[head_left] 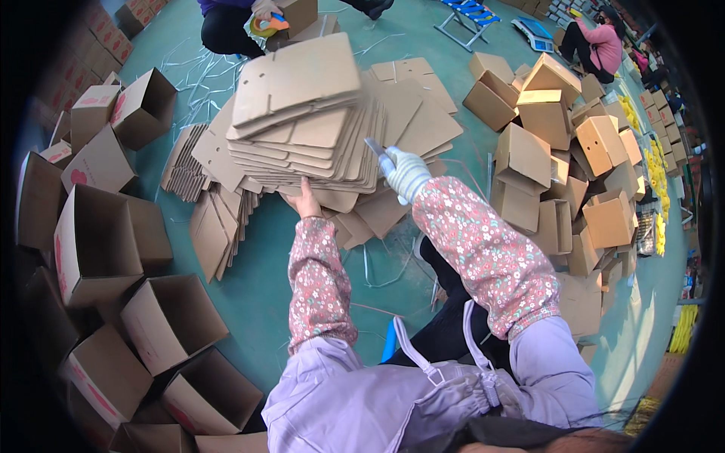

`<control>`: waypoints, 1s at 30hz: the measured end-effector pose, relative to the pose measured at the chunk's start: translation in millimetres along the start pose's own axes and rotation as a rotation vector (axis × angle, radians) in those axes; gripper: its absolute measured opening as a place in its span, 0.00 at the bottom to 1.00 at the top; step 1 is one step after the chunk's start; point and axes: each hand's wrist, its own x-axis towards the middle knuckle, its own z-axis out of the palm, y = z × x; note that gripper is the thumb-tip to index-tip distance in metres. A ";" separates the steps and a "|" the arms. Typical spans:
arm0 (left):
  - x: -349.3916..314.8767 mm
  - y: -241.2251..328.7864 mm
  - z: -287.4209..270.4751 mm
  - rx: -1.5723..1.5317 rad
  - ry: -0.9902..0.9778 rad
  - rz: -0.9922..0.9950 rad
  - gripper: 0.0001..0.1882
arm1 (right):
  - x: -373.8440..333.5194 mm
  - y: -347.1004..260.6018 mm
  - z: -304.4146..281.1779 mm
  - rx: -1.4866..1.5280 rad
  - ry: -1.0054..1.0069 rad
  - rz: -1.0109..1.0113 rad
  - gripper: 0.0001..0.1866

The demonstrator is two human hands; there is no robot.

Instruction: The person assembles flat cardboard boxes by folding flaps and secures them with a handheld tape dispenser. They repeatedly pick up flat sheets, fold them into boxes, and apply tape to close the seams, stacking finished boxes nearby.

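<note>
A tall stack of flattened cardboard boxes [294, 140] stands in front of me, its top layers bound together and shifted askew. My bare left hand [304, 202] grips the near lower edge of the stack, thumb upright against it and the other fingers partly hidden beneath the cardboard. In a striped knit glove, my right hand [408, 175] is closed around a knife [373, 146]. Its blade points up and left, just right of the stack. More flat boxes [419, 124] lie fanned out behind and to the right.
Opened boxes [98, 249] crowd my left side, and a heap of formed boxes [555, 151] lies to the right. Loose strapping [198, 87] litters the green floor. One person [234, 26] with a tape dispenser works ahead; another person [593, 45] sits far right. A blue folding stool [468, 19] stands behind.
</note>
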 end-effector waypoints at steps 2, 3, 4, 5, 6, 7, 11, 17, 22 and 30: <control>25.8 -8.9 -4.3 0.166 0.105 -0.138 0.39 | -12.8 18.8 11.2 0.115 -0.088 0.014 0.16; 27.1 -12.8 -4.4 0.127 0.022 -0.056 0.39 | -22.0 27.7 15.7 0.075 -0.083 -0.011 0.15; 24.0 -13.2 -7.2 0.113 -0.018 -0.085 0.39 | -30.8 36.3 18.7 0.087 -0.100 -0.083 0.14; 25.3 -6.4 -9.8 0.401 0.083 -0.220 0.35 | -38.9 46.0 17.4 0.091 -0.118 -0.187 0.14; 18.4 0.0 -14.3 0.481 0.138 -0.098 0.34 | -49.5 57.0 15.0 0.103 -0.157 -0.197 0.13; 10.4 9.0 -20.5 0.571 0.187 -0.052 0.33 | -64.5 69.0 9.9 0.234 -0.174 -0.234 0.13; -27.9 42.7 -30.3 0.506 0.271 0.279 0.29 | -123.4 105.4 -41.0 0.667 -0.044 -0.059 0.13; -98.7 86.3 6.5 0.191 -0.314 0.053 0.19 | -220.6 158.2 -116.4 1.124 0.510 -0.098 0.12; -207.9 124.9 106.4 0.113 -0.714 -0.006 0.18 | -320.9 221.8 -121.5 1.326 0.641 -0.031 0.11; -409.3 81.7 203.6 0.229 -1.535 -0.094 0.16 | -477.6 335.1 -103.7 1.433 1.143 0.179 0.10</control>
